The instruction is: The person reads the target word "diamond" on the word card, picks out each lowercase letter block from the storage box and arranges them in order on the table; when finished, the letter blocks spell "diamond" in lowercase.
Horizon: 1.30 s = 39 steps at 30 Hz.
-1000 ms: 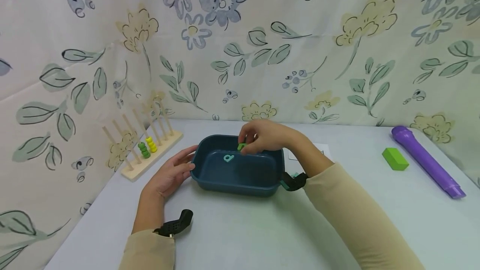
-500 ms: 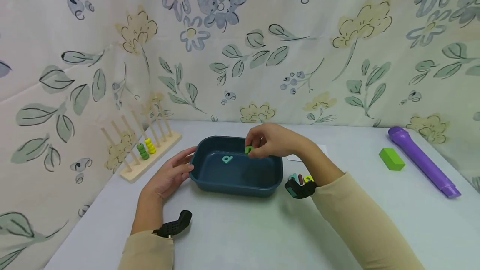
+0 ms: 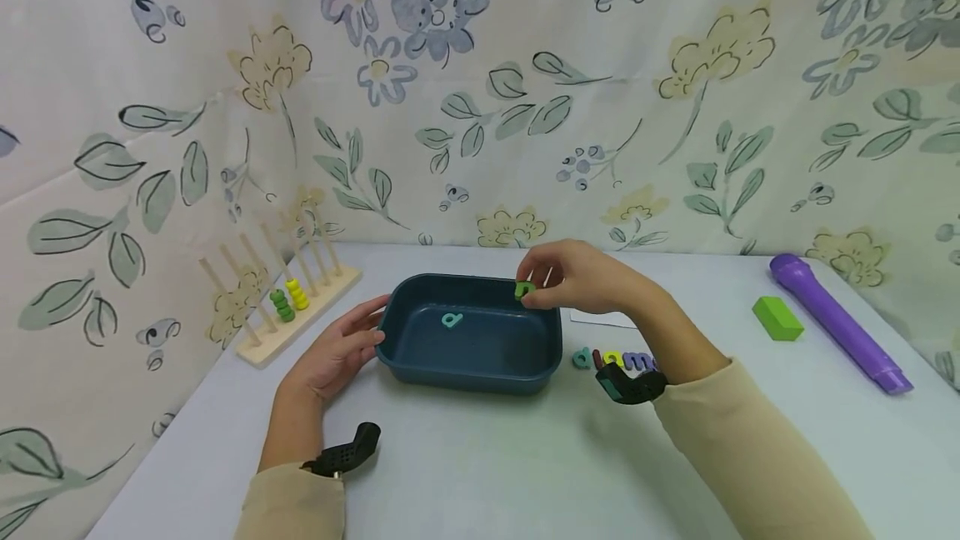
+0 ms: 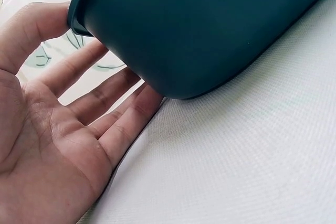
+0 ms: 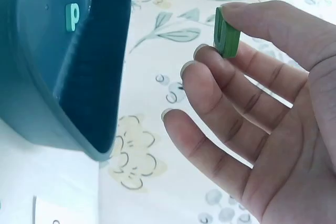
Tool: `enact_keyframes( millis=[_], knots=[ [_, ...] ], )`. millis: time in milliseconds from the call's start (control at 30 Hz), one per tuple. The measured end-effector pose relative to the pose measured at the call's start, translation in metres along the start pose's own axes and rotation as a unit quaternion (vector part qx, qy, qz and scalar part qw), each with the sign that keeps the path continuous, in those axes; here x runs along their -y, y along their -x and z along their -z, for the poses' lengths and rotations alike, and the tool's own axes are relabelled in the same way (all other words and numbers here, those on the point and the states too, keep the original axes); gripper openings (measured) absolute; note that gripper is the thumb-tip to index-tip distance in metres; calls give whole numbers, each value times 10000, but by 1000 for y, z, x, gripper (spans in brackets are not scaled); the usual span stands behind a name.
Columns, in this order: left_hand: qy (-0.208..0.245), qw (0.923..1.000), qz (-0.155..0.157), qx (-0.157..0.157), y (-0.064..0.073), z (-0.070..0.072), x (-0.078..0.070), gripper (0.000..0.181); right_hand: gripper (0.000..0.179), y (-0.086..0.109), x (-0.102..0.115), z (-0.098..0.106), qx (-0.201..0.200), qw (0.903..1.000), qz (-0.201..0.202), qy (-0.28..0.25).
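My right hand [image 3: 581,277] pinches a small green toy letter [image 5: 227,34], shaped like an n or u, between thumb and fingertips. It is raised over the right end of a dark blue basin [image 3: 420,373]. One teal toy letter [image 3: 452,320] lies on the basin's floor. At the basin's left end is my left hand [image 3: 341,352], its thumb at the rim and its fairly straight, spread fingers touching the outer wall [image 4: 173,40]. Right of the basin, a row of letters includes a teal d [image 3: 582,358], a yellow one [image 3: 613,357] and a purple m [image 3: 636,361], partly behind the wrist camera.
A wooden peg stand [image 3: 315,298] with green and yellow beads stands at the back left. On the right are a green block [image 3: 777,318] and a purple toy microphone [image 3: 840,323]. A white card [image 3: 600,318] lies behind my right wrist. A floral cloth [image 3: 480,107] hangs behind the table.
My right hand has moved right with the green letter, from above the basin's middle to its right end. More of the letter row now shows. My left hand has stayed at the basin.
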<state>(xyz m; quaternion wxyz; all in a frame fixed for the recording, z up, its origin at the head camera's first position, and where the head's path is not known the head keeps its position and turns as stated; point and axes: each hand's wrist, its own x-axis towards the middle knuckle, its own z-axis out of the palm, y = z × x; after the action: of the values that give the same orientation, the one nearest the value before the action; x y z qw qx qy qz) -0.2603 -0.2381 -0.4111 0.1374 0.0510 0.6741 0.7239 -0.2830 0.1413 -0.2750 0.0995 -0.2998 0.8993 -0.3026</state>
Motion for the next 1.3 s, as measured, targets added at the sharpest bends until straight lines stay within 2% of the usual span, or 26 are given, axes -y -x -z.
enact_keyframes(
  millis=[400,833,1300],
  knots=[
    [28,10000,22,-32,2,2,1,68,24,23,-16,2,-248,9997,-79,-3],
    [51,10000,-36,-15,2,1,1,68,26,56,-24,17,-494,9987,-62,83],
    [-11,10000,-4,-41,2,-2,-1,68,28,85,-38,24,-663,9970,-379,99]
  ],
)
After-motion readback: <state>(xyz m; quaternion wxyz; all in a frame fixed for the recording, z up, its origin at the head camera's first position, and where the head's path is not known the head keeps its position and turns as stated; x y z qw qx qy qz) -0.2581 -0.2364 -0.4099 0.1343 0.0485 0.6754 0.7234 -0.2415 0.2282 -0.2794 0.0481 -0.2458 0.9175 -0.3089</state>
